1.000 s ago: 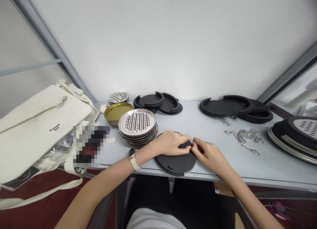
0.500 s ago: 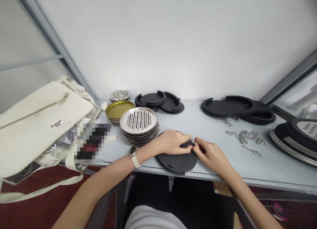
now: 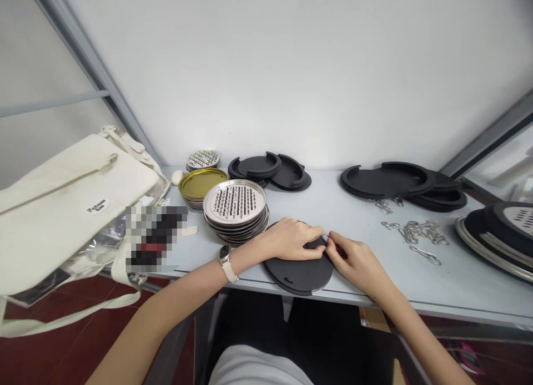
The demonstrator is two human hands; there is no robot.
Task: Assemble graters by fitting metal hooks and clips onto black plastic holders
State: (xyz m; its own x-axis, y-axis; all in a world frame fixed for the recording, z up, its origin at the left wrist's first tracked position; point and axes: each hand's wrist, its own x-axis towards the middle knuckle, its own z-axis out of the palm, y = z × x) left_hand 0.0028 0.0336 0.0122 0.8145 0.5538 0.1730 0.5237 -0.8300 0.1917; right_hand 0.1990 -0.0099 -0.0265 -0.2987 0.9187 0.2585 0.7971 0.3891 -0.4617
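Note:
A round black disc (image 3: 297,274) with a small slot lies flat at the table's front edge. My left hand (image 3: 291,241) rests over its upper part, with thumb and fingers closed on a black tab at the rim. At that tab, my right hand (image 3: 352,260) pinches a thin wire clip (image 3: 325,237), of which only a small loop shows. Whether the wire passes through the tab cannot be made out. More wire clips (image 3: 420,232) lie loose to the right of my right hand.
Left of my hands is a stack of round metal graters (image 3: 235,202), with gold lids (image 3: 202,182) behind it. Black round holders (image 3: 387,180) lie along the wall. A stacked grater assembly (image 3: 495,235) stands far right. A cream bag (image 3: 75,202) covers the left end.
The view has shifted very slightly. Both hands stay at the disc's rim, and the wire loop at my right fingertips shows a little more clearly.

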